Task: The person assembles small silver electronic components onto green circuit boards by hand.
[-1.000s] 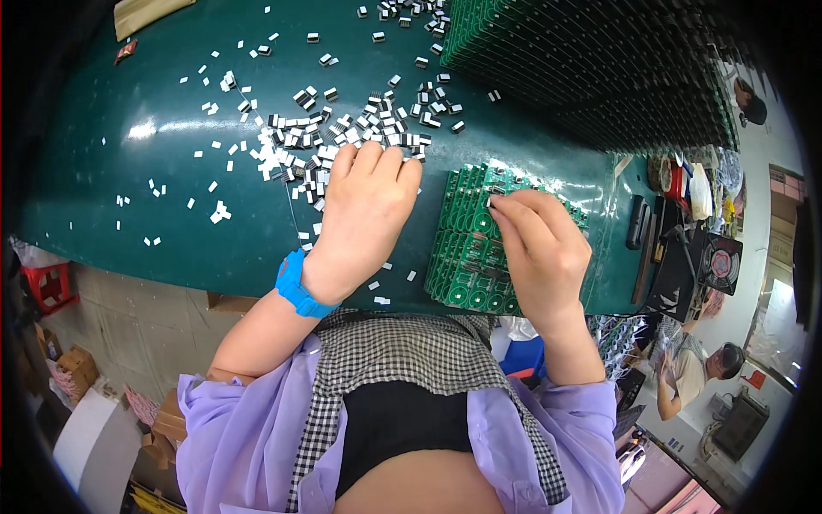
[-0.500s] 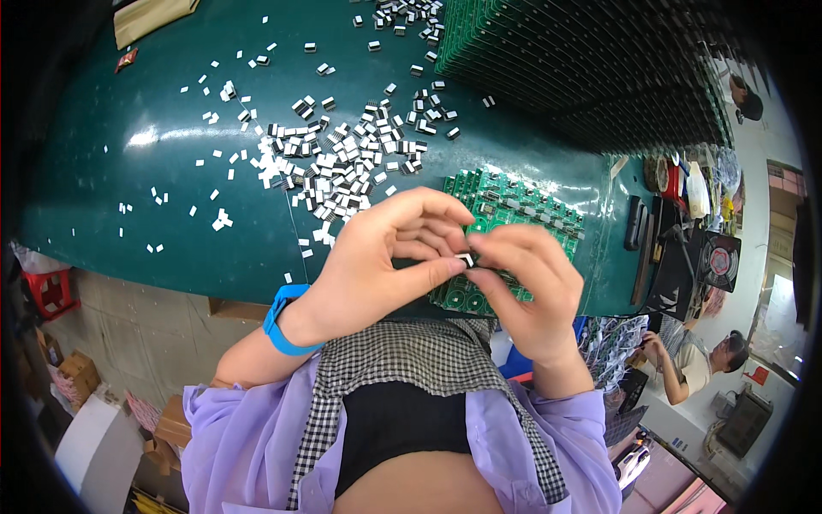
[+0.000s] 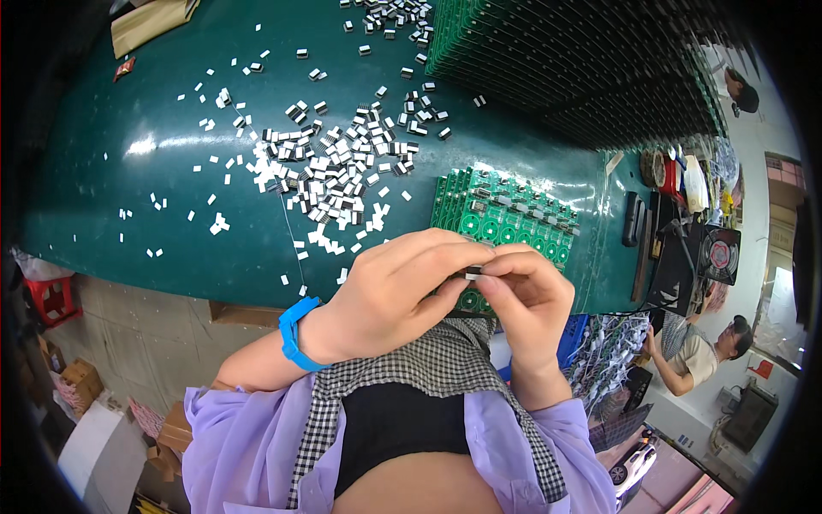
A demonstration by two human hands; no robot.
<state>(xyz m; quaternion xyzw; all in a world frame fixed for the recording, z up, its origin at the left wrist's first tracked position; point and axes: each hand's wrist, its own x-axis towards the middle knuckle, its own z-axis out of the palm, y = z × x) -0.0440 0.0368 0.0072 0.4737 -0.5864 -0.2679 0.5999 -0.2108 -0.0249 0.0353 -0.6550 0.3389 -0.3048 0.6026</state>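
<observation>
My left hand [image 3: 390, 283] and my right hand [image 3: 533, 304] meet over the near edge of the table. Their fingertips pinch one small black connector [image 3: 473, 273] with a white face between them. Just beyond the fingers sits a stack of green circuit boards [image 3: 505, 218], with round printed rings and rows of small parts; my hands hide its near left corner. To the left lies a loose heap of similar black connectors [image 3: 338, 171] with white faces, some showing pins.
Small white pieces [image 3: 219, 224] are scattered over the green tabletop [image 3: 77, 188]. A tall block of stacked circuit boards [image 3: 574, 68] fills the far right. Dark tools [image 3: 634, 218] lie near the right edge, beside a fan [image 3: 721, 255]. Another person [image 3: 698, 351] works at the right.
My left hand has moved slightly right and nearer, its fingers closing in over the connector. My right fingers have drawn together around it. More of the circuit board stack is uncovered.
</observation>
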